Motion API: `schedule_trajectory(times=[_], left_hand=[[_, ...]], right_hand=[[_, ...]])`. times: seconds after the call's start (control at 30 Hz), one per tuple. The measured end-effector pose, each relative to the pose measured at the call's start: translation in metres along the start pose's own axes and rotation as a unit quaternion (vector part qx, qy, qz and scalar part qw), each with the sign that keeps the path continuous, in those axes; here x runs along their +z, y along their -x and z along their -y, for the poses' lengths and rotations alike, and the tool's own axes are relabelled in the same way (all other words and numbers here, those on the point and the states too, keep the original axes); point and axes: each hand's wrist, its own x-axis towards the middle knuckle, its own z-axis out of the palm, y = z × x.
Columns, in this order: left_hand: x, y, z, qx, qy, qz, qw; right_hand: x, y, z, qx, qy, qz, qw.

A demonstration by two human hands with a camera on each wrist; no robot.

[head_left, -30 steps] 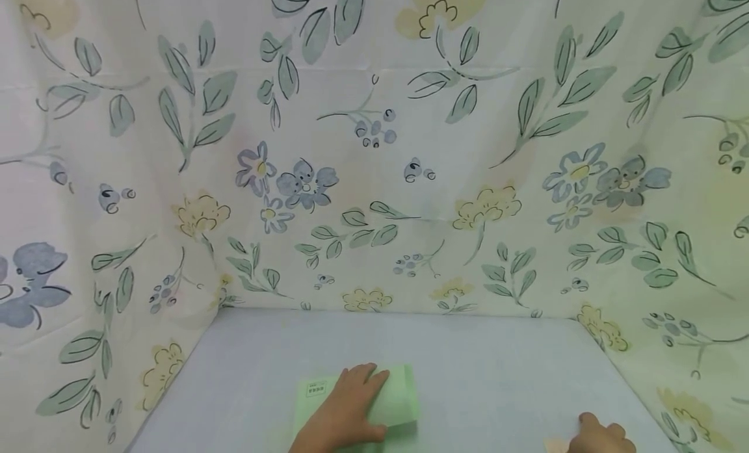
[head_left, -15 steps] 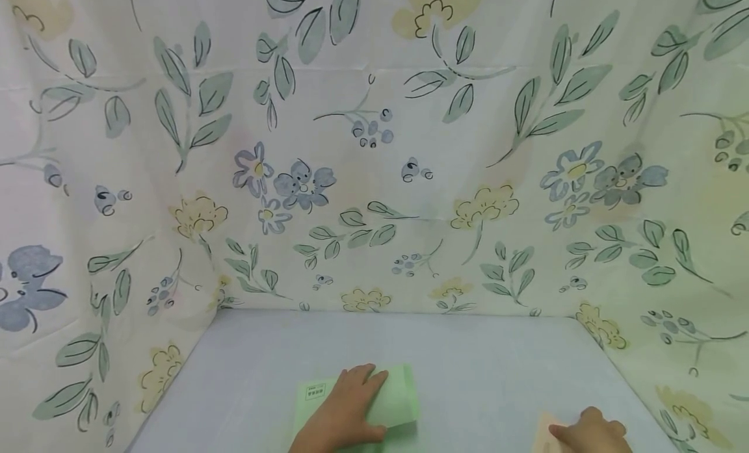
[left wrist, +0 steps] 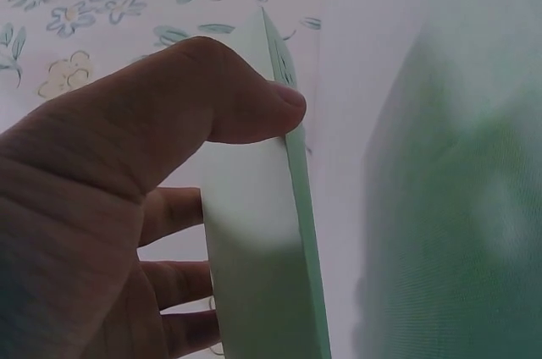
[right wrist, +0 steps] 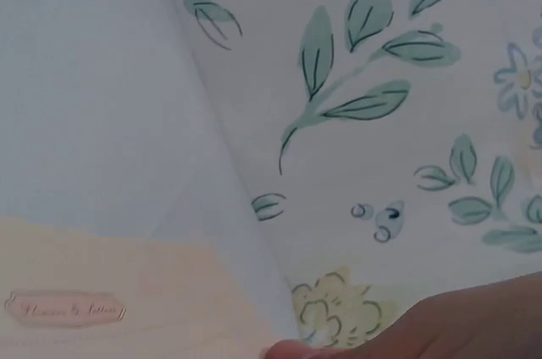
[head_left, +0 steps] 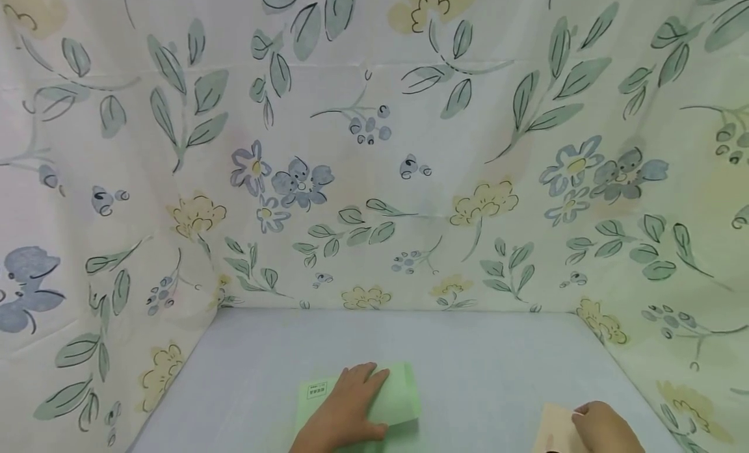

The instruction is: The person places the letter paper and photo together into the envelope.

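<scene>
My left hand [head_left: 348,411] grips a light green envelope [head_left: 400,398] lying near the front of the table, with a small printed box at its upper left corner. In the left wrist view the thumb lies over the edge of the raised green paper [left wrist: 258,215], and other fingers reach behind it. Farther right, my right hand [head_left: 605,427] pinches the upper right edge of a pale peach paper sheet [head_left: 554,424]. A pink label [right wrist: 63,309] with script lettering shows on that sheet in the right wrist view. The sheet's lower part is cut off by the head view's bottom edge.
The pale bluish-white tabletop [head_left: 480,355] extends behind and between both papers. Floral cloth [head_left: 374,180] hangs as a wall at the back and along both sides.
The peach paper, mostly out of frame at first, has come further into view with my right hand pinching it. My left hand and the green envelope stay almost still.
</scene>
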Motion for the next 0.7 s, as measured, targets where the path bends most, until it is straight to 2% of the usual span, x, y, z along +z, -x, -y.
schedule_trajectory(times=[0.07, 0.13, 0.3, 0.37, 0.5, 0.57, 0.7], left_hand=[[0.000, 0.000, 0.000, 0.000, 0.002, 0.000, 1.0000], [0.000, 0.000, 0.000, 0.000, 0.004, 0.001, 1.0000], [-0.001, -0.001, 0.002, -0.004, 0.004, 0.003, 1.0000], [-0.001, -0.002, 0.002, -0.005, 0.004, 0.005, 1.0000], [-0.002, -0.002, 0.003, -0.003, 0.004, 0.006, 1.0000], [-0.002, -0.002, 0.003, -0.003, 0.006, 0.007, 0.9999], [0.000, -0.002, 0.003, -0.004, 0.003, 0.009, 1.0000]], right_hand=[[-0.006, 0.000, 0.004, 0.045, -0.053, 0.000, 0.998], [-0.011, 0.002, 0.008, 0.033, -0.065, -0.023, 0.997], [-0.019, 0.011, 0.020, -0.019, -0.052, -0.129, 0.990], [-0.020, 0.014, 0.024, -0.016, -0.069, -0.151, 0.986], [-0.020, 0.016, 0.025, -0.012, -0.137, -0.139, 0.981], [-0.021, 0.017, 0.024, -0.019, -0.184, -0.111, 0.977], [-0.021, 0.018, 0.025, -0.025, -0.275, -0.064, 0.959]])
